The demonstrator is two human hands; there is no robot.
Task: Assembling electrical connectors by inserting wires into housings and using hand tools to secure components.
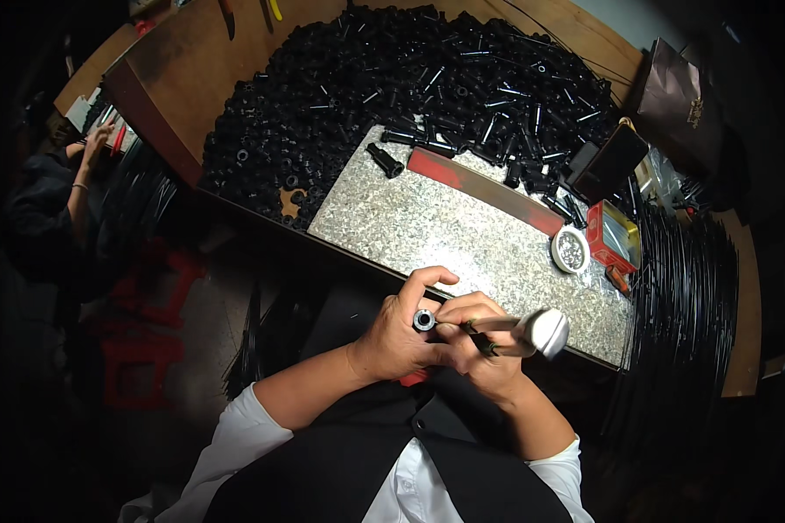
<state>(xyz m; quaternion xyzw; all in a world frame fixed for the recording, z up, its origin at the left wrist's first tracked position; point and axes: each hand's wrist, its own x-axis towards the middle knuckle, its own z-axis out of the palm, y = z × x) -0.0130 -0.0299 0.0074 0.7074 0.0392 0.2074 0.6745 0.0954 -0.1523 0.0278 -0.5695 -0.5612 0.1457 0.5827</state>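
Close to the table's front edge, my left hand (384, 336) is closed round a small round part (424, 320) with a pale ring and a dark hole at its upward end. Next to it, my right hand (488, 362) grips a tool (547, 334) with a light-coloured shaft and a shiny, rounded metal end pointing right. Something dark with yellow-green edges also shows at these fingers; I cannot tell if it belongs to the tool. The fingertips of both hands almost meet beside the part. The rest of the part is hidden in my left hand.
A speckled stone slab (392, 209) carries a red-brown bar (484, 192), a white bowl (570, 250) of small bits and a red box (613, 235). Black tubular parts (410, 70) are heaped behind. Thin black rods (685, 288) stand right; another person's arm (80, 192) shows left.
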